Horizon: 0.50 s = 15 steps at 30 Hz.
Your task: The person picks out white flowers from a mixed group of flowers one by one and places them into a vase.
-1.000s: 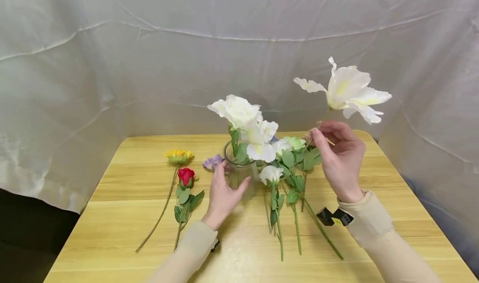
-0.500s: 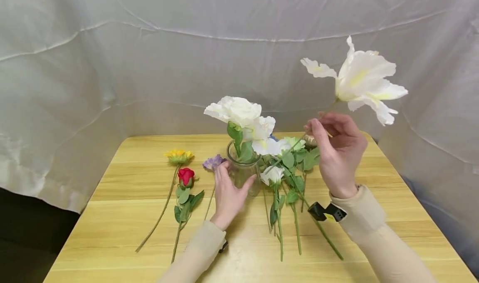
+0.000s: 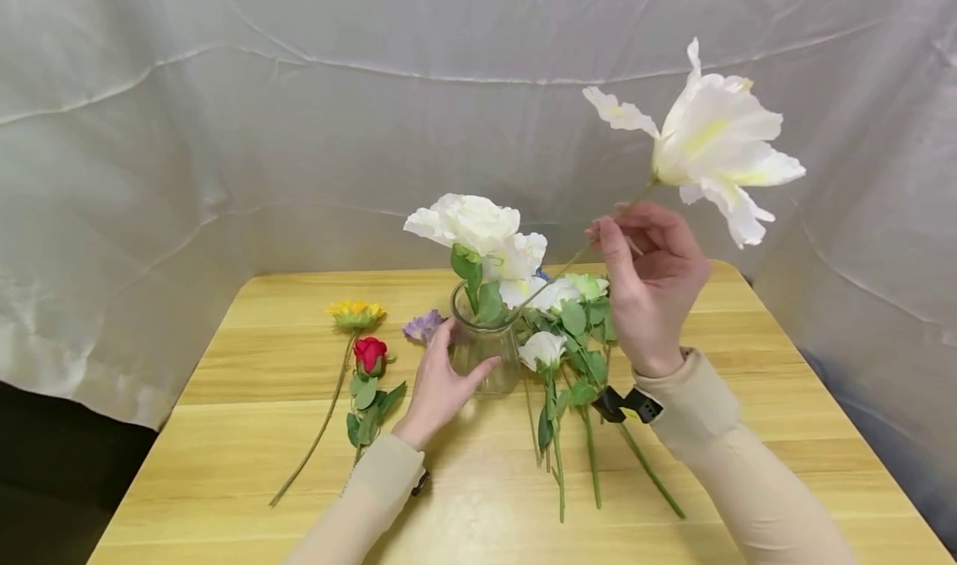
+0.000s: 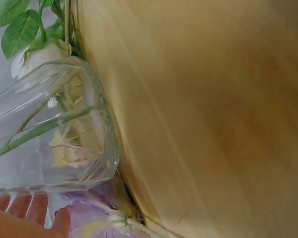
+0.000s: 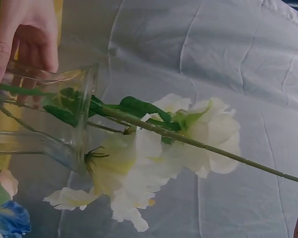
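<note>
My left hand [image 3: 441, 386] holds the clear glass vase [image 3: 486, 357] from its left side, fingers behind and thumb in front. In the left wrist view its fingers [image 4: 37, 208] touch the glass. A white rose [image 3: 471, 220] and a ruffled white flower [image 3: 516, 262] stand in the vase. My right hand [image 3: 654, 278] pinches the long stem [image 3: 568, 263] of another large white flower [image 3: 718, 133], tilted with its bloom up and right. The stem's lower part reaches the vase mouth [image 5: 92, 84]; I cannot tell how far it goes in.
On the wooden table [image 3: 224, 465], a yellow sunflower [image 3: 355, 314] and red rose [image 3: 370, 356] lie left, with a purple flower [image 3: 424, 326] beside the vase. Several flowers, including a white one [image 3: 543, 351], lie right. Grey cloth [image 3: 336, 149] hangs behind.
My right hand has risen with the white flower, swung right, then come back left, bringing the stem down to the vase mouth. My left hand stays at the vase, which has shifted slightly.
</note>
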Motion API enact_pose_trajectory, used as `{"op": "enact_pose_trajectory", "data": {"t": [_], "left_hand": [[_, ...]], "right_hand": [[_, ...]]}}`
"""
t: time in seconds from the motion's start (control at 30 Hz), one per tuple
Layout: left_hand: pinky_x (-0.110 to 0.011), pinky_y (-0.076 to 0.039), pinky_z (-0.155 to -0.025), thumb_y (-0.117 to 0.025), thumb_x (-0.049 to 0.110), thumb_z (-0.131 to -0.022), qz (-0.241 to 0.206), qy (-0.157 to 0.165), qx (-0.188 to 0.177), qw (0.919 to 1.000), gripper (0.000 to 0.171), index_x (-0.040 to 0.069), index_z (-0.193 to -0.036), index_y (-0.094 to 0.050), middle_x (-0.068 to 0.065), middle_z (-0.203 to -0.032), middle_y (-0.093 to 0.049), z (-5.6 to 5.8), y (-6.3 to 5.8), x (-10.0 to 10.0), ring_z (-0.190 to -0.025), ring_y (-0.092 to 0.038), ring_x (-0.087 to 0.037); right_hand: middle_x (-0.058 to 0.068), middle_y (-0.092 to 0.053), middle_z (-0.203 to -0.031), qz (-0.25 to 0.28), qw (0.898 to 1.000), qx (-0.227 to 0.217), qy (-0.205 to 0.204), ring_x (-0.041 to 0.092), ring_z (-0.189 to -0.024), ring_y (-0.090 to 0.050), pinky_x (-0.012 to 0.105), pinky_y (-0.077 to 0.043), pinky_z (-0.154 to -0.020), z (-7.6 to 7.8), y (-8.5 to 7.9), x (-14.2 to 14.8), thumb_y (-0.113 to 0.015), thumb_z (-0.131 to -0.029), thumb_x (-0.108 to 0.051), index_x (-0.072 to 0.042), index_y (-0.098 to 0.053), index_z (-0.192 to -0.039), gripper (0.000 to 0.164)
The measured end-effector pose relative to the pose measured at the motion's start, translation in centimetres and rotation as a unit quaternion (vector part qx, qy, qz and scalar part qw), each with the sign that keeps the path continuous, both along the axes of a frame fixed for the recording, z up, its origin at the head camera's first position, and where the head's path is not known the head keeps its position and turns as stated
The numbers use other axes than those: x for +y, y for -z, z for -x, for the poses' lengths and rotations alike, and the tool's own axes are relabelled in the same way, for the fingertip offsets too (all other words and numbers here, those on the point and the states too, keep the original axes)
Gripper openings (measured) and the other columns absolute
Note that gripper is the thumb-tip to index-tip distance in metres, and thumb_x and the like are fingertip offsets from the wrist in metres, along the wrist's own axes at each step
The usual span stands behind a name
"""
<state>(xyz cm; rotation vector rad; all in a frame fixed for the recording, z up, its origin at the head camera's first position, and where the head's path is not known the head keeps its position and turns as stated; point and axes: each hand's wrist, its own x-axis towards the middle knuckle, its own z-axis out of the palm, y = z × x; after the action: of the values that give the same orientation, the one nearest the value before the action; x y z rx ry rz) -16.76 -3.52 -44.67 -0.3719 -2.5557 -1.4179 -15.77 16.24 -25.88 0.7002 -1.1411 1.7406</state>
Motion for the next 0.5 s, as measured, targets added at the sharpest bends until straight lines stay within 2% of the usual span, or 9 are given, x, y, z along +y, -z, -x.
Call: {"op": "enact_pose_trajectory", "data": {"t": [0.17,0.33,0.5], "left_hand": [[-0.046,-0.037,-0.105,-0.071,0.052,-0.078,0.009,-0.012,0.003,0.9999,0.089,0.004,-0.143,-0.033,-0.013,-0.141,-0.043,-0.1,0.1,0.4,-0.126,-0.043,-0.027],[-0.047,-0.038,-0.104,-0.071,0.051,-0.078,0.009,-0.014,0.008,0.9998,0.088,0.003,-0.142,-0.033,-0.015,-0.14,-0.044,-0.2,0.1,0.6,-0.125,-0.044,-0.029],[-0.047,-0.037,-0.105,-0.071,0.05,-0.078,0.012,-0.017,0.004,0.9998,0.087,0.004,-0.141,-0.033,-0.015,-0.141,-0.043,-0.2,0.1,0.6,-0.126,-0.043,-0.029]], "right_hand": [[0.019,-0.066,-0.078,-0.025,1.0,0.004,0.016,0.024,-0.068,-0.064,0.029,-0.057,-0.066,0.3,0.5,-0.1,-0.056,-0.077,0.023,0.022,-0.054,-0.091,0.014],[0.018,-0.065,-0.078,-0.054,0.998,-0.016,0.039,0.025,-0.069,-0.063,0.029,-0.057,-0.066,0.7,1.5,0.0,-0.057,-0.079,0.02,0.023,-0.053,-0.09,0.013],[0.017,-0.064,-0.079,-0.064,0.997,-0.04,0.031,0.025,-0.068,-0.063,0.029,-0.057,-0.063,0.6,2.5,-0.3,-0.058,-0.08,0.019,0.024,-0.052,-0.09,0.013]]}}
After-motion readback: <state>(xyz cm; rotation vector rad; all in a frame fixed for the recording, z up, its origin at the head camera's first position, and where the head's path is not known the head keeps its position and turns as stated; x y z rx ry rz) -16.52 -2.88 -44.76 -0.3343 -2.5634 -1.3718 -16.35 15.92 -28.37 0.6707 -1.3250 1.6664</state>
